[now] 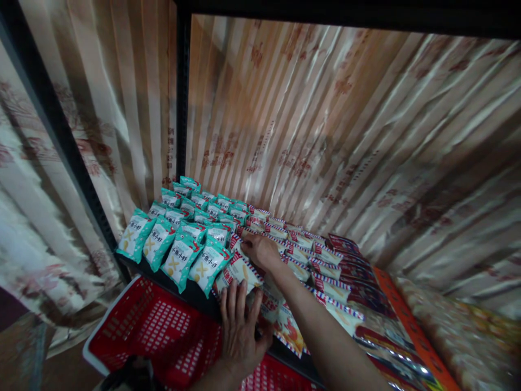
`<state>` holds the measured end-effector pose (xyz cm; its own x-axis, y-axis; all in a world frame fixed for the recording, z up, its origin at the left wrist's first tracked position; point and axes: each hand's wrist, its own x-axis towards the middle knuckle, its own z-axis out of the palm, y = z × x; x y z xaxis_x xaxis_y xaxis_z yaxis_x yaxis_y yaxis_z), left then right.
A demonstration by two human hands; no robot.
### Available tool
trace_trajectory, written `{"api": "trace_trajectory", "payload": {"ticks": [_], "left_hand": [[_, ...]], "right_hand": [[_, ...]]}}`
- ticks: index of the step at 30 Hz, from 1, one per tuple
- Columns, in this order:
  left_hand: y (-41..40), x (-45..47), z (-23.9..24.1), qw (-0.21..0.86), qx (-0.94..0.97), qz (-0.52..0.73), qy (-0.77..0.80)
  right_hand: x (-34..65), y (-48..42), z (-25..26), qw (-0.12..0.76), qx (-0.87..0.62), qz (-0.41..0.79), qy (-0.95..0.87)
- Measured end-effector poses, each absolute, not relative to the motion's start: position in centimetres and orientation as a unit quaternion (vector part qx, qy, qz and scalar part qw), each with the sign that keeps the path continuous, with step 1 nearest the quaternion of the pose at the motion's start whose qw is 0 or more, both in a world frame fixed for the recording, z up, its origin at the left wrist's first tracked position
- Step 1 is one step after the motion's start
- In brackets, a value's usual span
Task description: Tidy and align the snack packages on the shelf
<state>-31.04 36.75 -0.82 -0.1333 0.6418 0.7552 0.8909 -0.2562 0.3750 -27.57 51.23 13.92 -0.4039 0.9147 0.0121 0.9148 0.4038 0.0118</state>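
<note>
My left hand (242, 328) is spread with its fingers extended, the fingertips resting against the lower front of a white snack bag (240, 273) with a blue-and-red striped edge. Reaching over the front row, my right hand (260, 251) has its fingers curled closed at the top edge of a similar white snack bag, partly hidden beneath it. Left of both hands stand several rows of teal-and-white snack bags (179, 258). More striped white bags (329, 288) fill the rows to the right, some behind my right forearm.
A red plastic basket (154, 320) with a pale rim sits below the dark shelf edge. Dark red packets (366, 282) lie to the right, beside an orange perforated divider (411, 326). Clear-wrapped goods (451, 331) lie beyond it. A black shelf post (183, 98) stands before patterned curtains (285, 108).
</note>
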Motion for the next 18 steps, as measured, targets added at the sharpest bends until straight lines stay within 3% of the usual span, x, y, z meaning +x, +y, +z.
{"api": "trace_trajectory", "payload": {"ticks": [13, 18], "left_hand": [[36.7, -31.3, -0.7, 0.129, -0.635, -0.466, -0.603], [36.5, -31.8, -0.2, 0.127, -0.649, -0.447, -0.602]], "right_hand": [[-27.4, 51.7, 13.9, -0.002, -0.547, 0.026, -0.837], [-26.3, 50.8, 13.2, 0.103, -0.515, 0.035, -0.850]]}}
